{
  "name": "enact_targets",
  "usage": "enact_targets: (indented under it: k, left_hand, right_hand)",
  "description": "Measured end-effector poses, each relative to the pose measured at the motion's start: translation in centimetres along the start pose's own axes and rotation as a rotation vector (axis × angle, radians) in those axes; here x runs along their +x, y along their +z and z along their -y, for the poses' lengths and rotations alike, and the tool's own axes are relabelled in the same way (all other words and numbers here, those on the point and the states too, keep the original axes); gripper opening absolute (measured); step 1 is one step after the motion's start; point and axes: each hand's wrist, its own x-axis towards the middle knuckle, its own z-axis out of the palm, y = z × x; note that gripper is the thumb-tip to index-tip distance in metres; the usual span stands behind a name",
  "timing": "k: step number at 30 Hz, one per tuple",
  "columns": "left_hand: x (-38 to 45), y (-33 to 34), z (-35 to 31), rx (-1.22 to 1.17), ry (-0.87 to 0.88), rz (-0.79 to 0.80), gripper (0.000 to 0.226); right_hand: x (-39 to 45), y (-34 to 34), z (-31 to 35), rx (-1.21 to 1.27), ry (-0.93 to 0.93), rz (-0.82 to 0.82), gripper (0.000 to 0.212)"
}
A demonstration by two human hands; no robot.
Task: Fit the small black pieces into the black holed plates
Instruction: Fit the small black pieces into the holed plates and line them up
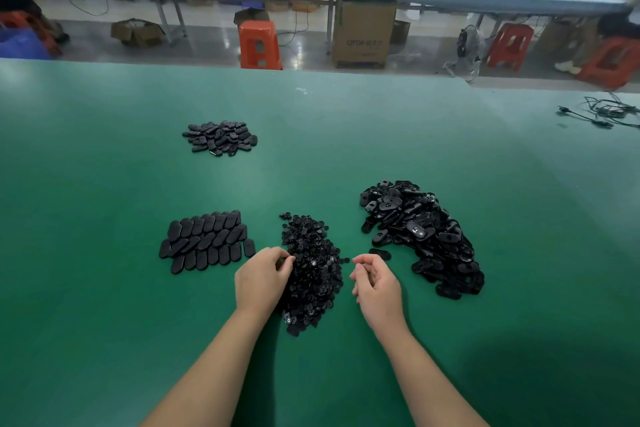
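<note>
1. A green bench (104, 288) fills the lower part of the view, with both bare forearms reaching forward over it.
2. A heap of small black pieces (311, 274) lies between the two hands, running from near the wrists away toward the middle of the bench.
3. The left hand (261, 279) rests at the left edge of that heap, fingers curled so the tips dip into the pieces; its grip looks closed around some of them, though what exactly it pinches is hidden by the fingers.
4. The right hand (375, 282) sits just right of the heap, palm turned inward, fingers loosely curled and apart from the thumb; its grip holds nothing that can be seen.
5. A big loose pile of black holed plates (422, 236) lies to the right of the right hand, the plates tumbled at all angles, one lying alone just beyond the fingertips.
6. To the left of the left hand, a neat overlapping layer of oval black plates (207, 241) lies in rows on the bench.
7. Farther back on the left sits a smaller loose pile of oval plates (221, 137), well apart from the others.
8. A tangle of black cables (602, 111) lies at the far right edge of the bench.
9. Beyond the bench stand an orange stool (259, 45) and a tall cardboard box (363, 33) on the floor.
</note>
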Motion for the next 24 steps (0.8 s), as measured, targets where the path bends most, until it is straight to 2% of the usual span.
enact_targets:
  k: [6, 9, 12, 18, 24]
  left_hand:
    - [-0.1, 0.1, 0.3, -0.167, -0.088, -0.123, 0.015]
    - [-0.3, 0.2, 0.2, -0.155, -0.096, -0.132, 0.017]
    - [-0.2, 0.3, 0.2, -0.11, -0.076, -0.075, 0.022]
    - [0.0, 0.3, 0.6, -0.102, -0.072, -0.013, 0.023]
    - [0.0, 0.4, 0.9, -0.107, -0.055, -0.002, 0.019]
  right_hand:
    - [0.2, -0.4, 0.4, -0.476, -0.274, -0.2, 0.023]
    - [1.6, -1.7, 0.4, -0.746, -0.239, -0.128, 0.035]
    - [2.6, -2.7, 0.1, -0.891, -0.169, -0.002, 0.037]
    - [2.7, -2.9, -0.3, -0.883, -0.185, 0.002, 0.025]
    - [2.9, -3.3, 0.2, -0.568, -0.061, -0.07, 0.018]
